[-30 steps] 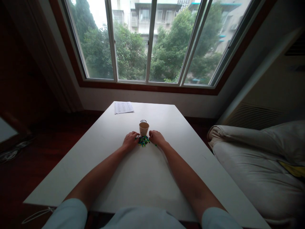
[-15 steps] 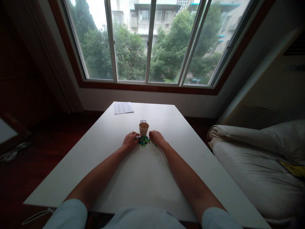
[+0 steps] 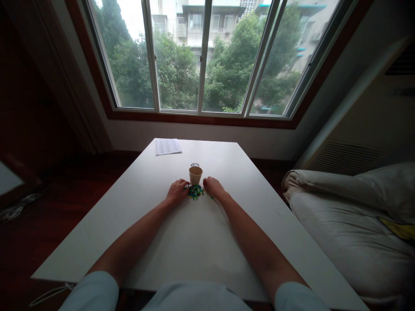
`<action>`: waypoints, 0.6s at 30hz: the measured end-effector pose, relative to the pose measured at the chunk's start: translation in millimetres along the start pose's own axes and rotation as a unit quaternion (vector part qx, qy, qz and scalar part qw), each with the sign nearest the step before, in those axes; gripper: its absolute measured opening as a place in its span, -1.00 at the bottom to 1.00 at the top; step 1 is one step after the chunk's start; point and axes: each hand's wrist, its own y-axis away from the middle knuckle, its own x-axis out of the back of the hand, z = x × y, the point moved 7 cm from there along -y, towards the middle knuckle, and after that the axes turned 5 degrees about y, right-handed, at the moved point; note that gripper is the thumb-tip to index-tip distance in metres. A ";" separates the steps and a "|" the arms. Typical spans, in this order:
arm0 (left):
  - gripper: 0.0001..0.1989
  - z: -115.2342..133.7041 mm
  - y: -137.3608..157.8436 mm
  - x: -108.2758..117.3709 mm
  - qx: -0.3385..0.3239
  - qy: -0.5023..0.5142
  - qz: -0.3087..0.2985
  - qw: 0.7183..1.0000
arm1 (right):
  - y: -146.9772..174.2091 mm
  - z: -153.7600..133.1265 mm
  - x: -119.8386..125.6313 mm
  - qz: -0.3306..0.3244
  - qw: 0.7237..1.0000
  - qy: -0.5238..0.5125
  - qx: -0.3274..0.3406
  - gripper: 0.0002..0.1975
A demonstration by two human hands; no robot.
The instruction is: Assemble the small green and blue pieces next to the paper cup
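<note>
A brown paper cup (image 3: 196, 176) stands upright on the white table (image 3: 197, 242). Just in front of it lies a loose pile of small green, blue, yellow and dark pieces (image 3: 195, 192), too small to name exactly. My left hand (image 3: 177, 191) rests at the pile's left edge, fingers stretched toward the pieces, the tips by the nearest ones. On the other side, my right hand (image 3: 213, 187) is closed beside the cup's base, its fingers curled in; whatever they hold, if anything, is hidden. A green piece (image 3: 212, 197) lies apart under that wrist.
Behind the cup is a small dark-rimmed round item (image 3: 195, 164), partly hidden. Printed paper sheets (image 3: 168, 146) lie at the table's far left corner. A padded, pale-covered seat (image 3: 343, 224) stands along the right side, and a window (image 3: 201, 65) is beyond the table.
</note>
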 end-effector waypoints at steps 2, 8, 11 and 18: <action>-0.67 0.3 0.1 0.6 0.002 0.000 0.000 1.000 | 0.4 0.4 0.9 -0.008 1.000 0.001 -0.001 -0.81; -0.68 2.2 -0.4 0.1 -0.005 -0.001 0.003 1.000 | 2.6 2.6 3.6 -0.022 0.999 0.028 -0.003 -0.81; -0.68 2.5 -0.7 -0.7 -0.003 -0.004 0.001 1.000 | 3.6 0.8 4.2 -0.029 0.999 0.039 -0.001 -0.78; -0.68 3.9 0.1 0.6 -0.009 -0.005 0.000 1.000 | 5.6 -6.2 7.3 -0.031 0.999 0.042 0.001 -0.80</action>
